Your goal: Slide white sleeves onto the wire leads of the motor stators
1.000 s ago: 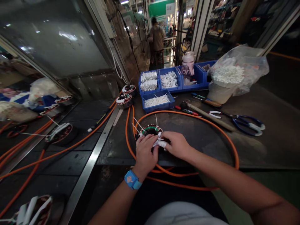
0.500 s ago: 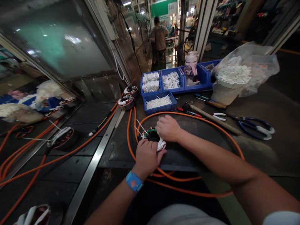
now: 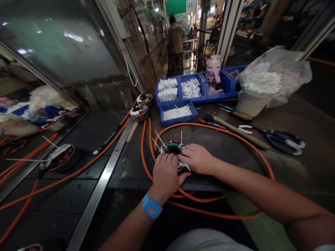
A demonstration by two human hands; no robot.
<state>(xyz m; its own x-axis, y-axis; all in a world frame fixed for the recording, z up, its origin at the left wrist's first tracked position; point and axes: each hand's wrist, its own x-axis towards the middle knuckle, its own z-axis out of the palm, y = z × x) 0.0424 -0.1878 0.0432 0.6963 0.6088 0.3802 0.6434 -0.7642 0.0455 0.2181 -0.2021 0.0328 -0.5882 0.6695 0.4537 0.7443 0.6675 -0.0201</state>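
Observation:
A ring-shaped motor stator with copper windings and a green inner band lies on the dark bench inside a loop of orange cable. White cable ties stick up from its rim. My left hand is wrapped over the stator's near left side, its thumb reaching right. At the right rim, the fingers of my right hand are pressed together; what lies between them is hidden. A white tie end pokes out below those fingers, beside white sleeving partly covered by my hands.
Beyond the stator, a blue tray holds cable ties, with blue bins of white sleeves behind. A hammer, pliers and a bagged tub lie right. More stators sit left. A person sits far off.
My right hand has come down from above the stator to its right rim. An upright tie now shows at the back right of the ring. My left hand stays on the near side.

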